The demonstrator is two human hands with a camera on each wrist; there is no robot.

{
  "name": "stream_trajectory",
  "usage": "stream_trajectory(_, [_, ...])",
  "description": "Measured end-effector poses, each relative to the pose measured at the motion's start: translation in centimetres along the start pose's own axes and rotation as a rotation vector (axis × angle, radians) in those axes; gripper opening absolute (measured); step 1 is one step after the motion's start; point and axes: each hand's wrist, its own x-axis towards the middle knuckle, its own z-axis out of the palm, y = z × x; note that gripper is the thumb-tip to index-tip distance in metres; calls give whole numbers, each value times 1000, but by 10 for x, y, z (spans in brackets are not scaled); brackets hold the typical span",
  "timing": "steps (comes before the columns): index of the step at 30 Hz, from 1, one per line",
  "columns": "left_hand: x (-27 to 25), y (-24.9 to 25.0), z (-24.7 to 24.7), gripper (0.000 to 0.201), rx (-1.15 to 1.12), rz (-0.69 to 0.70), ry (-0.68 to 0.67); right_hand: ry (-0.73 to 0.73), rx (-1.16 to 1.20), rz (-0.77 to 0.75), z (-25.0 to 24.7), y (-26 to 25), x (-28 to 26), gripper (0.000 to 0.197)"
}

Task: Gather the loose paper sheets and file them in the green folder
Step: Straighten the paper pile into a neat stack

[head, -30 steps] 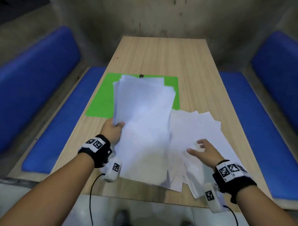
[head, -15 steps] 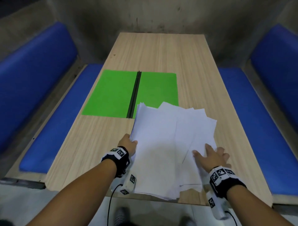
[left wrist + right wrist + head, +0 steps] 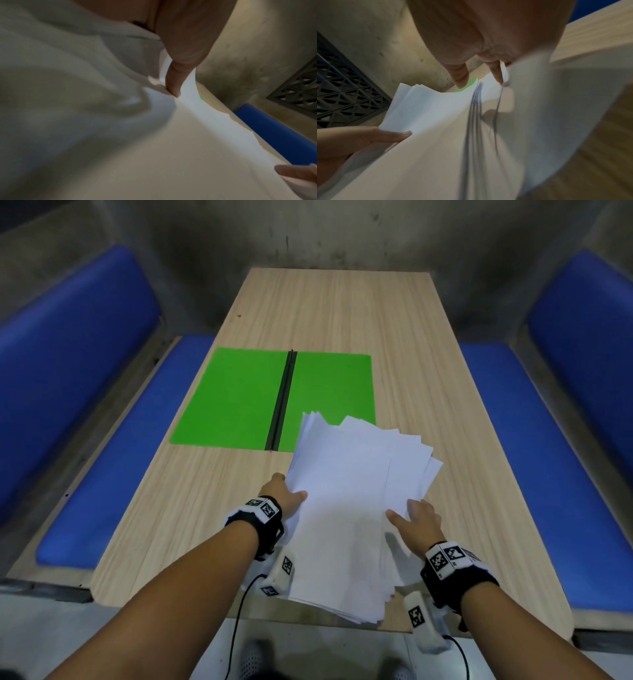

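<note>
Our left fingers (image 3: 297, 495) clamp the left edge of the paper sheets (image 3: 346, 508), thumb on top and the rest hidden beneath, while our right fingers (image 3: 397, 517) lie nearly straight and slightly apart, pressed flat on the right part of the same pile; whether any of them curl under it we cannot tell. A second ago our left hand (image 3: 282, 498) held its bundle raised over the far folder while other sheets lay fanned out under our right hand (image 3: 416, 523); now the two lots lie together between our hands as one untidy stack, corners splayed beyond our fingertips and the near end hanging past the table (image 3: 342, 313) edge. We judge the gathering nearly done, with squaring the edges the likely next need. Beyond our left fingers the green folder (image 3: 239, 398) lies open and flat, its dark spine (image 3: 282, 402) running away from us, and now fully uncovered except where the far corner of the stack overlaps its right leaf. Blue benches (image 3: 113, 446) flank the table, well apart from our hands.
</note>
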Motion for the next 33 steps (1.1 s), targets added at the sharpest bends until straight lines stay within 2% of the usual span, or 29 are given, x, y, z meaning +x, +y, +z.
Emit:
stream_trajectory(2, [3, 5, 9, 72, 66, 7, -42, -17, 51, -23, 9, -7, 2, 58])
stream_trajectory(5, [4, 13, 19, 76, 197, 46, -42, -12, 178, -49, 11, -14, -2, 68])
stream_trajectory(7, [2, 12, 18, 72, 348, 43, 16, 44, 278, -38, 10, -13, -3, 76])
stream_trajectory(9, [4, 7, 15, 73, 397, 23, 33, 153, 372, 11, 10, -12, -3, 82])
stream_trajectory(11, [6, 4, 15, 72, 318, 18, 11, 200, 442, 69, 11, -17, -4, 86])
stream_trajectory(14, [4, 7, 17, 78, 11, 20, -8, 184, 574, 111, 15, -25, -2, 89])
stream_trajectory(16, [6, 7, 16, 82, -115, -33, 7, 186, 642, 170, 11, -26, 2, 83])
stream_trajectory(17, [8, 5, 15, 75, -118, -48, 7, 179, 658, 208, 8, -26, 2, 73])
stream_trajectory(19, [8, 1, 12, 48, -50, -35, 6, 147, 644, 240, 2, -22, 7, 29])
stream_trajectory(20, [10, -1, 10, 41, -4, -25, 6, 135, 637, 237, 0, -21, 8, 23])
stream_trajectory(22, [13, -5, 7, 42, 77, 5, 28, 106, 628, 251, -6, -21, 11, 21])
stream_trajectory(25, [11, -4, -3, 41, 189, 32, 69, 63, 627, 300, -11, -25, 10, 42])
stream_trajectory(27, [12, -3, -9, 22, 268, 67, 59, 45, 553, 294, -12, -27, 6, 44])
stream_trajectory(28, [13, -4, -10, 17, 253, 68, 48, 45, 511, 285, -9, -27, 6, 42])
stream_trajectory(31, [16, -11, -10, 19, 112, 73, 30, 61, 340, 251, 2, -25, 1, 34])
stream_trajectory(33, [15, -16, -7, 26, 24, 41, 17, 51, 260, 244, 10, -21, 3, 14])
